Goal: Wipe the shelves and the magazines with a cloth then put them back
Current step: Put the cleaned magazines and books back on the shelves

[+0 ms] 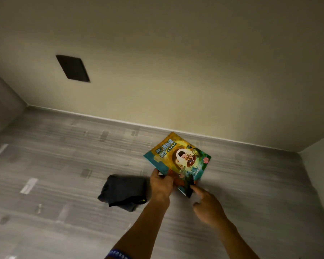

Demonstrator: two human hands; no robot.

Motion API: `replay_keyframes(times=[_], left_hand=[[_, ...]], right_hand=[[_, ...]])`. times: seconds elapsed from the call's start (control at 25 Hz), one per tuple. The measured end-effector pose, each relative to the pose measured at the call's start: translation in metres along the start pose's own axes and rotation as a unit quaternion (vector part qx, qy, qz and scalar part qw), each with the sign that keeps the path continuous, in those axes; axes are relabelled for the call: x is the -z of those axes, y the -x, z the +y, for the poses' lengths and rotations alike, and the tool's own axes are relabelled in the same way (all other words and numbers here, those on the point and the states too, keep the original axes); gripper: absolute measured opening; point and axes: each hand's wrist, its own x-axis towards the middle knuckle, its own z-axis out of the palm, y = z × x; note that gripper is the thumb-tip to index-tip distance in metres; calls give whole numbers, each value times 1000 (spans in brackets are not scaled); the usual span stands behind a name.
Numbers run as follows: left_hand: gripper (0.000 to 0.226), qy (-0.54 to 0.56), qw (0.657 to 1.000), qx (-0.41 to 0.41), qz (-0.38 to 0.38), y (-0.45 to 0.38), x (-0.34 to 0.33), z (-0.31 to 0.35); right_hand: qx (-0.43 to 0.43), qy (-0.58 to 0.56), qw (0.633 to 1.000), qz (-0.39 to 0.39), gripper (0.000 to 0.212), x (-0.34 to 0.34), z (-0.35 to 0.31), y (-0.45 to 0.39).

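Observation:
A colourful magazine [180, 158] with a yellow and teal cartoon cover lies tilted over the grey wood-grain shelf [64, 165], near the back wall. My left hand [161, 184] grips its near left edge. My right hand [208, 204] pinches the near corner between thumb and forefinger. A folded dark grey cloth [123, 191] rests on the shelf just left of my left hand, and neither hand touches it.
The cream back wall [176, 81] carries a dark rectangular plate [72, 68] at upper left. Side walls close the shelf in at the far left and far right.

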Motion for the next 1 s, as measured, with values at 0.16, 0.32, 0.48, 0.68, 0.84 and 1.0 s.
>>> replay_keyframes(times=[0.16, 0.32, 0.48, 0.68, 0.84, 1.0], left_hand=[[22, -109, 982, -125, -91, 70, 23, 48], [20, -217, 919, -310, -114, 167, 85, 127], [8, -288, 826, -480, -65, 271, 143, 221], [13, -267, 685, -678, 0, 365, 176, 312], [15, -174, 657, -733, 15, 392, 186, 362], [20, -77, 633, -769, 42, 393, 151, 401]], right_hand=[[94, 53, 986, 127, 81, 21, -38, 52], [240, -51, 957, 158, 100, 52, -118, 113], [351, -130, 904, 204, 106, 106, -219, 194], [483, -228, 795, 288, 74, 180, -311, 299], [531, -217, 747, 338, 64, 226, -351, 330], [504, -151, 741, 416, 56, 251, -373, 321]])
